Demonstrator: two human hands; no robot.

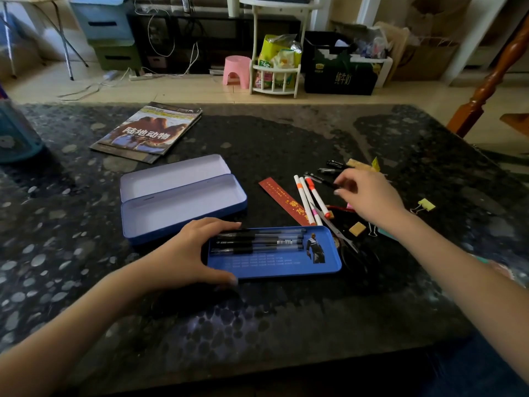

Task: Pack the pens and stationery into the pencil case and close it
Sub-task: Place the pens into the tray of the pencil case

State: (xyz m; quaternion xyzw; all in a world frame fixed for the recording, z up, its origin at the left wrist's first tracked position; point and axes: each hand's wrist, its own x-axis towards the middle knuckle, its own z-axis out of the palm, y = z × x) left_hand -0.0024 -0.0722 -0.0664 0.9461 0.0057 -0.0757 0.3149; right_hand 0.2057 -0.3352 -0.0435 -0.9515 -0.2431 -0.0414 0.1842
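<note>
Left hand (186, 253) flat, gripping nothing, steadies blue tray (286, 267) near table's front edge (black pens inside). Right hand (369, 196) pinches black pen (323, 180) toward right edge. We lay it parallel w/ the others.

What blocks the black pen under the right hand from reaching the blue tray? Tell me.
Nothing visible blocks it. The right hand pinches a black pen above the loose pile. The flat blue metal tray lies nearer, open-topped, its front part bare; the scissors lie low beside its right end.
</note>
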